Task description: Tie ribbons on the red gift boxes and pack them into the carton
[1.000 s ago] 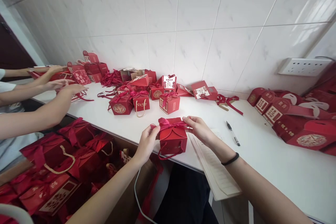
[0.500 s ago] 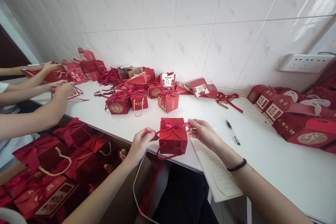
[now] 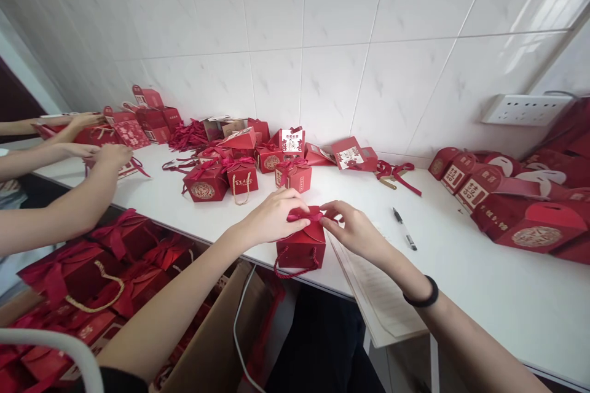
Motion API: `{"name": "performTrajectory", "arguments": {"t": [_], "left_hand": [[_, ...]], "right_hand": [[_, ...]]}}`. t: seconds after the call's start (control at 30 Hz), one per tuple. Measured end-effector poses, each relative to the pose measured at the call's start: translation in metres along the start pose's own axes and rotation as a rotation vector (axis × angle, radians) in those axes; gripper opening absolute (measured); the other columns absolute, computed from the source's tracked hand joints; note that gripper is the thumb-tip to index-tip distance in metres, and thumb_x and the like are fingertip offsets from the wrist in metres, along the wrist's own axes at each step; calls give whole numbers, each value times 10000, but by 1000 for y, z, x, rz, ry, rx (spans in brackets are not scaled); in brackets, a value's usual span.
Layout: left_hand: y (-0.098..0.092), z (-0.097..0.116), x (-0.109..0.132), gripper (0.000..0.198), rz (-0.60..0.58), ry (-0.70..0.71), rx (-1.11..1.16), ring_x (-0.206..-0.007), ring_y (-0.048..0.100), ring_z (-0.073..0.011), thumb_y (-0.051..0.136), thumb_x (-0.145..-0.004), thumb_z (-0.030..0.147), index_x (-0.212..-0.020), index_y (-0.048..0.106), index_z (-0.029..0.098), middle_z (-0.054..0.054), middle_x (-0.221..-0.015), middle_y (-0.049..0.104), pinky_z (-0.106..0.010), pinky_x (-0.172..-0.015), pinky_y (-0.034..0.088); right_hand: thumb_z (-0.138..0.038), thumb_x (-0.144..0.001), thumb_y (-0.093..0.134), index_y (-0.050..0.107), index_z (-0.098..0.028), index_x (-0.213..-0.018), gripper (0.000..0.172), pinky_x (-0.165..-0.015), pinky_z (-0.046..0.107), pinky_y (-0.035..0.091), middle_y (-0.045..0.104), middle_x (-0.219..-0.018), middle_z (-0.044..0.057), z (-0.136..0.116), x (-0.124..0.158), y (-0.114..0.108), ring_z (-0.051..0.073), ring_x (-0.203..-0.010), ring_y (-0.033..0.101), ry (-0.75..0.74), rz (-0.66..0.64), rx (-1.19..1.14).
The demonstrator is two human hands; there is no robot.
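Note:
A small red gift box (image 3: 299, 249) with a twisted dark-red cord handle (image 3: 297, 272) stands at the front edge of the white table. Across its top lies a shiny crimson ribbon (image 3: 314, 217), tied at the middle. My left hand (image 3: 275, 216) reaches over the box from the left, its thumb and fingers closed on the ribbon. From the right, my right hand (image 3: 348, 227) pinches the ribbon near the knot. The fingers partly cover the ribbon and the box's top.
Finished-looking red boxes (image 3: 205, 181) stand behind. A pen (image 3: 404, 228) and a notebook (image 3: 375, 295) lie to the right, with more boxes (image 3: 530, 221) beyond. At left, a carton (image 3: 225, 319) holds many ribboned boxes. Other people's hands (image 3: 108, 156) work at far left.
My left hand has moved from the ribbon's left end up and right over the box top. My right hand has shifted slightly left, toward the knot.

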State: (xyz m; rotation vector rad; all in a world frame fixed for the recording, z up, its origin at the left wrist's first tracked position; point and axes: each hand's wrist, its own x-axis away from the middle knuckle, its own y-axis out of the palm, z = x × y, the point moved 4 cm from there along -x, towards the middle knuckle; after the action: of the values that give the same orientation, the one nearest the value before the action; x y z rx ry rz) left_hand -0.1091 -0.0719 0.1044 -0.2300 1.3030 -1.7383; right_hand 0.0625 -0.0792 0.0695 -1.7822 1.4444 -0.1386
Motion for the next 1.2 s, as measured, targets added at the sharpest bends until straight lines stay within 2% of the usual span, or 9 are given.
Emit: {"name": "performTrajectory", "arguments": {"t": [0.1, 0.17, 0.23, 0.4, 0.53, 0.7, 0.83, 1.03, 1.2], "left_hand": [[8, -8, -7, 169, -74, -32, 3, -868, 573, -208, 571, -799, 359, -813, 660, 217, -30, -873, 607, -318, -787, 433], [12, -13, -7, 177, -57, -34, 26, -850, 571, -200, 539, -820, 349, -800, 642, 206, -31, -851, 600, -316, -782, 431], [14, -16, -4, 178, -7, -34, 67, -878, 564, -200, 524, -829, 338, -783, 624, 198, -37, -860, 592, -321, -811, 430], [20, -22, 1, 189, 91, -87, 208, -921, 561, -200, 543, -816, 368, -755, 598, 198, -47, -911, 583, -339, -877, 424], [24, -25, -1, 195, 114, -101, 288, -917, 563, -201, 566, -801, 366, -718, 623, 199, -48, -901, 596, -343, -900, 411], [26, -26, 0, 203, 114, -144, 324, -958, 547, -210, 574, -802, 381, -723, 647, 208, -45, -919, 616, -356, -911, 400], [25, -23, 2, 200, 109, -147, 328, -955, 538, -205, 578, -805, 379, -722, 631, 204, -40, -926, 615, -367, -922, 395], [24, -20, 2, 187, 73, -193, 318, -958, 519, -207, 604, -795, 372, -711, 619, 205, -39, -939, 610, -382, -924, 391], [25, -20, 2, 163, 23, -218, 310, -956, 514, -206, 624, -786, 341, -701, 620, 202, -36, -947, 596, -393, -912, 395]], "right_hand": [[-367, -902, 489, 594, -196, -914, 201, -687, 318, 461, 659, -831, 40, 8, 0, 4, 200, -753, 610, 122, -35, -74], [-306, -909, 485, 587, -193, -883, 154, -692, 299, 452, 663, -852, 38, 9, 1, 5, 190, -772, 612, 93, -29, -47], [-225, -911, 479, 582, -178, -886, 117, -694, 293, 437, 651, -863, 49, 6, 4, 4, 188, -779, 601, -19, 26, 104], [-98, -933, 410, 603, -142, -885, 203, -656, 320, 347, 574, -740, 63, -21, 21, 5, 208, -704, 506, -424, 224, 795], [4, -889, 365, 602, -120, -985, 284, -659, 333, 323, 542, -700, 57, -37, 28, 4, 205, -658, 449, -521, 240, 998], [28, -872, 363, 597, -151, -839, 297, -695, 336, 342, 562, -777, 80, -45, 30, 1, 215, -733, 469, -485, 179, 899], [-71, -923, 415, 583, -132, -786, 225, -738, 363, 357, 573, -908, 125, -57, 37, 6, 238, -827, 492, -466, 184, 782], [-93, -938, 436, 531, -164, -679, 285, -689, 360, 343, 530, -712, 48, -75, 41, 27, 198, -680, 468, -417, 120, 714], [-70, -921, 443, 506, -168, -661, 285, -648, 346, 351, 510, -679, 30, -78, 46, 39, 175, -624, 453, -332, 92, 573]]}}
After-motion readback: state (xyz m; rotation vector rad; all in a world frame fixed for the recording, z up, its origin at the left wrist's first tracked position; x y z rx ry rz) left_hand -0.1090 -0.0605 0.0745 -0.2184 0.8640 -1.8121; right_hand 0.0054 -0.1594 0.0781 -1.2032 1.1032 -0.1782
